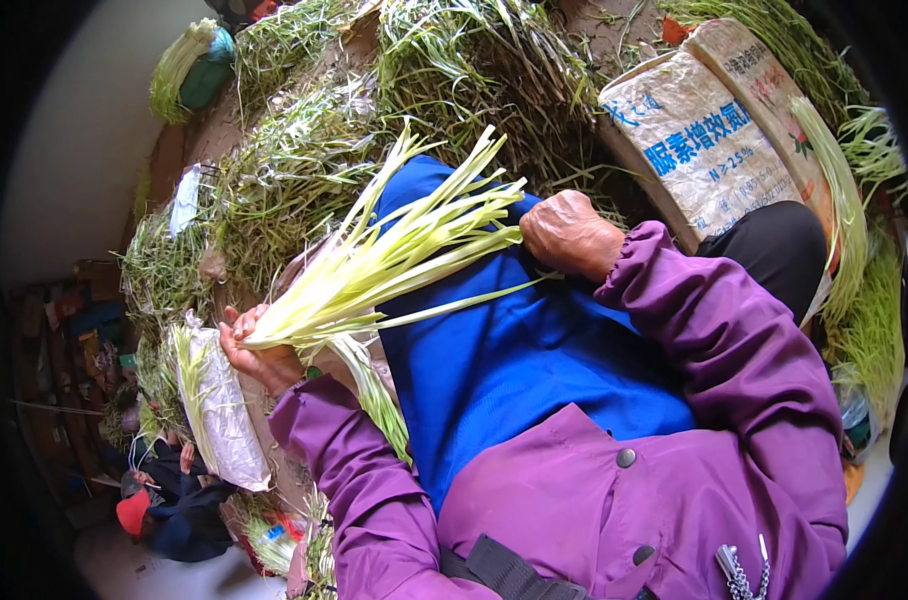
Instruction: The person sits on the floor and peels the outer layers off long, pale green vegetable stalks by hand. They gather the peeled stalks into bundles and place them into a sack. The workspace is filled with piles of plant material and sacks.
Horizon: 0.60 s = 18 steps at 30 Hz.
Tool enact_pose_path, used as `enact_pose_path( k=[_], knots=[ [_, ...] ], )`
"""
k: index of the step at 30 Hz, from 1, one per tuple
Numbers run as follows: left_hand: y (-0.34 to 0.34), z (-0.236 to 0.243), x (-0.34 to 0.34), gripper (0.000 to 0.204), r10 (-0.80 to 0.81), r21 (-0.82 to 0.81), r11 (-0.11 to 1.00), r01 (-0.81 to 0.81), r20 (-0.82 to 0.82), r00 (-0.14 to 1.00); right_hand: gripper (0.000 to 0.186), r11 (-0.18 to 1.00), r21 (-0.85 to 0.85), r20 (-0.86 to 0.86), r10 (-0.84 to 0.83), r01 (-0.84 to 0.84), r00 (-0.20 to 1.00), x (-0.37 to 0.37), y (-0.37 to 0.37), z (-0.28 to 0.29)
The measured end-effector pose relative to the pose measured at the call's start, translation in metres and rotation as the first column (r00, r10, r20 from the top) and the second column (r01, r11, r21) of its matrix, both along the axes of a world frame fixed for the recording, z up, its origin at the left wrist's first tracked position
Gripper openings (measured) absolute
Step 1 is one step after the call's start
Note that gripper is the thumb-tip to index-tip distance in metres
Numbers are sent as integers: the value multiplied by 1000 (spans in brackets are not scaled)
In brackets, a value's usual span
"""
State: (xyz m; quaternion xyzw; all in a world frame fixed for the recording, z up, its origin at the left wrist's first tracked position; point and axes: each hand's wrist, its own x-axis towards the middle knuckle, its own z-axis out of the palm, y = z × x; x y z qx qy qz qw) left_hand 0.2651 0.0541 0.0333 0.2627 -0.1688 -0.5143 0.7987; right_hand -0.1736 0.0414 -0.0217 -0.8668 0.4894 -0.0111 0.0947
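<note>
A bunch of yellow-green chives [394, 255] lies slantwise over the blue apron [534, 360] on my lap. My left hand [264, 350] is closed round its pale base, and the leaves fan out toward the upper right. Close to the leaf tips, my right hand [571, 232] is curled into a fist with its back showing. Whatever it may pinch is hidden. One long loose leaf trails out below this fist. Under my left wrist, more chives [369, 390] hang beside the apron's edge.
Heaps of green leafy stalks [304, 170] cover the ground ahead. A printed woven sack [704, 140] lies at the right, with sorted chives [839, 200] on it. At the left is a white wrapped bundle [224, 410]. A person in a red cap [134, 512] sits at lower left.
</note>
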Motion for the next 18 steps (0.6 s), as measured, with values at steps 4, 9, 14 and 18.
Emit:
enact_pose_path(
  k=[4, 9, 14, 18],
  knots=[
    [0, 10, -10, 26, 28, -15, 999, -28, -27, 999, 17, 991, 45, -330, -106, 128, 938, -15, -9, -50],
    [4, 7, 15, 23, 119, 3, 993, -120, 39, 992, 18, 904, 202, -477, -245, 377, 844, -107, -3, -89],
    [5, -6, 32, 24, 131, 51, 990, -133, 44, 990, 21, 959, 29, -184, -272, 282, 944, -77, 10, -20],
    [8, -6, 33, 25, 120, 64, 990, -124, 61, 991, 23, 996, 72, 316, -65, 45, 946, -54, 25, 14]
  ],
)
